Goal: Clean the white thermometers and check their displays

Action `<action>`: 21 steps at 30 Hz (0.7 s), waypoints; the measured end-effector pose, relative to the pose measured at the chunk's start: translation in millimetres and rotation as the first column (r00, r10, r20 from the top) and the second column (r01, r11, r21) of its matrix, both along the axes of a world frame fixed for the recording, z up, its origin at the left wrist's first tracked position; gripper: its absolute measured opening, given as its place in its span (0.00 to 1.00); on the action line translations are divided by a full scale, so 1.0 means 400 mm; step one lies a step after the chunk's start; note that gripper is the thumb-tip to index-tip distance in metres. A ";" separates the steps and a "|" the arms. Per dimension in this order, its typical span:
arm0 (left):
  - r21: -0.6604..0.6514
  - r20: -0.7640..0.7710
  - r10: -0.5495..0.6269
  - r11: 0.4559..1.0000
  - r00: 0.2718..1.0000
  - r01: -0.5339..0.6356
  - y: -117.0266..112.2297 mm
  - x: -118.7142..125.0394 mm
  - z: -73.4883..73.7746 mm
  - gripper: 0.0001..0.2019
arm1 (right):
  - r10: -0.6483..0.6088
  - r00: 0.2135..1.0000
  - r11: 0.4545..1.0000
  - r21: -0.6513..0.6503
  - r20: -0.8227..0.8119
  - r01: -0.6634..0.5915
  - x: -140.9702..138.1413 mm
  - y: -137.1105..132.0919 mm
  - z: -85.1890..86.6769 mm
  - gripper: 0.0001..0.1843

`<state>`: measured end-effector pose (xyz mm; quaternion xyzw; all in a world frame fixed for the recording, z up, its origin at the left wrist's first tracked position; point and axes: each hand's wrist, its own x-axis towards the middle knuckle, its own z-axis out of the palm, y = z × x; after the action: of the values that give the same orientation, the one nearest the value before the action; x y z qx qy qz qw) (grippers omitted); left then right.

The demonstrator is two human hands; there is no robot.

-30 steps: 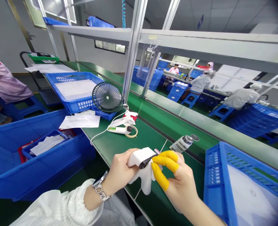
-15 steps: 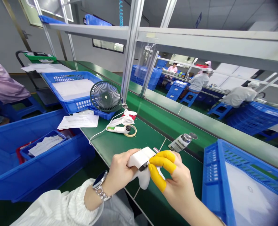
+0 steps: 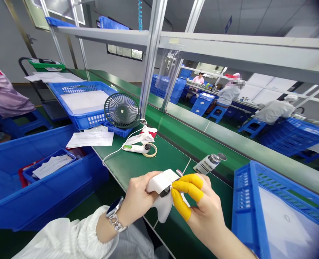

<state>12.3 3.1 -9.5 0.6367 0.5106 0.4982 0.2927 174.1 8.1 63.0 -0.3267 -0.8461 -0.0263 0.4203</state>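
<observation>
My left hand (image 3: 137,196) is closed around a small white device (image 3: 160,181) with a black band, held just above the green bench (image 3: 137,163). A white cloth (image 3: 163,208) hangs under the device. My right hand (image 3: 202,208) wears yellow finger cots on thumb and forefinger, which pinch the cloth against the device's right end. A silver watch sits on my left wrist.
A small bottle (image 3: 209,163) lies on its side just beyond my hands. A blue crate (image 3: 259,205) stands at my right; a desk fan (image 3: 122,110), another blue crate (image 3: 81,100), papers (image 3: 90,138), a handheld tool (image 3: 136,148) and tape ring sit to the left. Blue bins are at far left. Other workers sit behind.
My right thumb and forefinger have shifted slightly left along the device with the cloth, and the cloth hangs shorter. The left hand holds steady.
</observation>
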 end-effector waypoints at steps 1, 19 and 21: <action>0.002 -0.004 -0.002 1.000 1.000 0.002 0.000 0.000 0.000 0.23 | 0.006 1.000 1.000 -0.001 0.002 -0.006 0.000 0.000 -0.001 0.06; 0.022 0.012 -0.009 1.000 1.000 0.009 0.001 0.000 0.007 0.24 | 0.079 0.997 0.997 0.014 -0.007 -0.079 0.005 0.000 -0.006 0.10; 0.021 0.017 -0.007 1.000 1.000 0.007 0.000 0.000 0.006 0.24 | 0.079 0.997 0.997 0.018 -0.006 -0.079 0.006 0.000 -0.007 0.10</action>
<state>12.3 2.9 -7.3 0.6372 0.5005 0.5082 0.2921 176.4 8.3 60.3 -0.2896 -0.8566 -0.0159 0.4268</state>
